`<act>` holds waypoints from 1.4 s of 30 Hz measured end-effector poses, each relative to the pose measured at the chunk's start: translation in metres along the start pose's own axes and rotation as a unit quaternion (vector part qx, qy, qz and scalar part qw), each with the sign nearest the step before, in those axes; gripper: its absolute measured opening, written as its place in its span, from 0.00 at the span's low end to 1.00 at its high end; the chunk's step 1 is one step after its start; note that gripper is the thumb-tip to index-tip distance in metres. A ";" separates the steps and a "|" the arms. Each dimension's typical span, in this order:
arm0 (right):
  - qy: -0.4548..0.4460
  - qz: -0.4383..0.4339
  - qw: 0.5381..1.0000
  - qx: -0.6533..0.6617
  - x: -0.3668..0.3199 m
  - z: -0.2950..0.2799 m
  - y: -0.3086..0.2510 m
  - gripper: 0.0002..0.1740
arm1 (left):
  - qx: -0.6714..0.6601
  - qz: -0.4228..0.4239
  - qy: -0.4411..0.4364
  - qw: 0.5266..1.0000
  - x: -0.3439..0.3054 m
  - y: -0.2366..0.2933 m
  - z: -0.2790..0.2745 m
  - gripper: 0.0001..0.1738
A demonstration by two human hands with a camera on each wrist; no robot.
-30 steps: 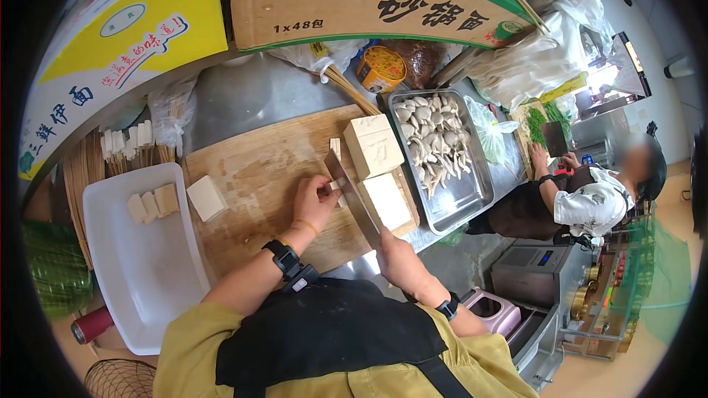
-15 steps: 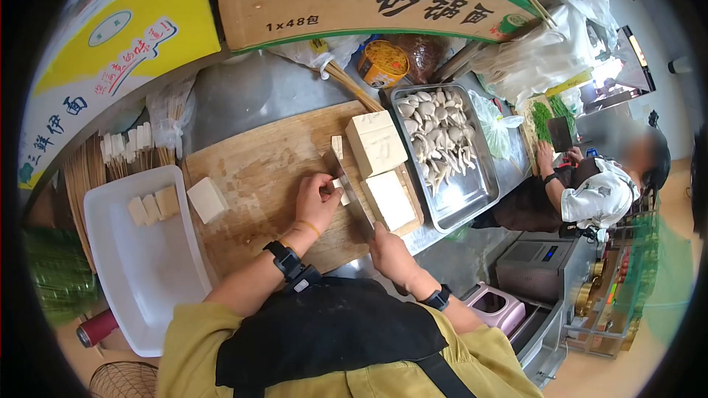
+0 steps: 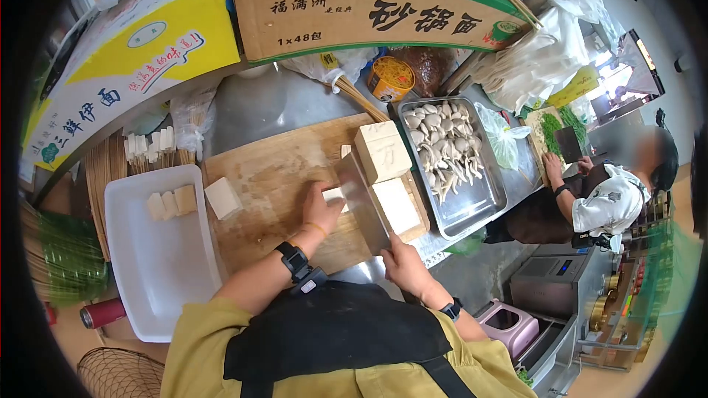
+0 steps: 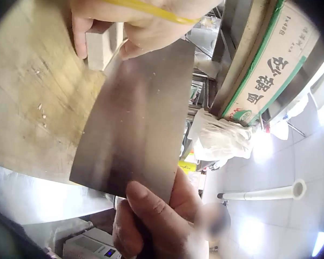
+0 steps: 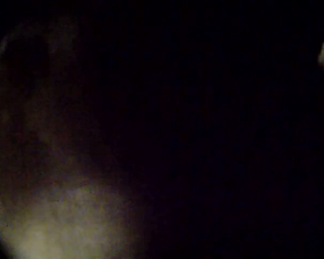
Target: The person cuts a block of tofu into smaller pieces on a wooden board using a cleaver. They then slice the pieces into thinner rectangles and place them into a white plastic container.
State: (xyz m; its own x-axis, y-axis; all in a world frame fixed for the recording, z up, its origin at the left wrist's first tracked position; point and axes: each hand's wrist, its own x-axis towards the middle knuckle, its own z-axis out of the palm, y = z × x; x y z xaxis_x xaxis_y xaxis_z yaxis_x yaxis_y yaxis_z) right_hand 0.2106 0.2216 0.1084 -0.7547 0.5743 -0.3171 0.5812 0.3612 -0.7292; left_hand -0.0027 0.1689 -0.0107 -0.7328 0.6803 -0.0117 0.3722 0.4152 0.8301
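Observation:
On the wooden cutting board, the left hand holds a small white tofu piece between its fingers; the left wrist view shows this piece against the cleaver's flat side. The right hand grips the broad cleaver, its thumb on the blade. Right of the cleaver stand a tall tofu block and a lower one. A thin tofu piece lies beyond the left hand, and another block at the board's left. The right wrist view is almost black.
A white tub with several tofu pieces is at the left. A metal tray of mushrooms stands to the right. Behind are skewers, a noodle can and cardboard boxes. Another person works at the far right.
The camera view has shifted, moving the scene rightward. The cleaver blade now shows more of its flat side beside the held piece. Both hands keep their holds.

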 end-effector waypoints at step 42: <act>-0.130 0.080 0.924 0.350 0.016 -0.020 -0.081 0.16 | -0.376 -0.054 -0.026 0.925 -0.029 -0.002 -0.284 0.21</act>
State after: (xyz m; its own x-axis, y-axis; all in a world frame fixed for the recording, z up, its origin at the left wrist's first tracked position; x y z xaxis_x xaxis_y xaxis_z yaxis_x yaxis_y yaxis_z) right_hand 0.1572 0.2161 0.1746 -0.7770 0.3507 -0.5228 0.4208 -0.3282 -0.8457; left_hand -0.1439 -0.0231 0.1462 -0.7065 0.6961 -0.1273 -0.2170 -0.0419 0.9753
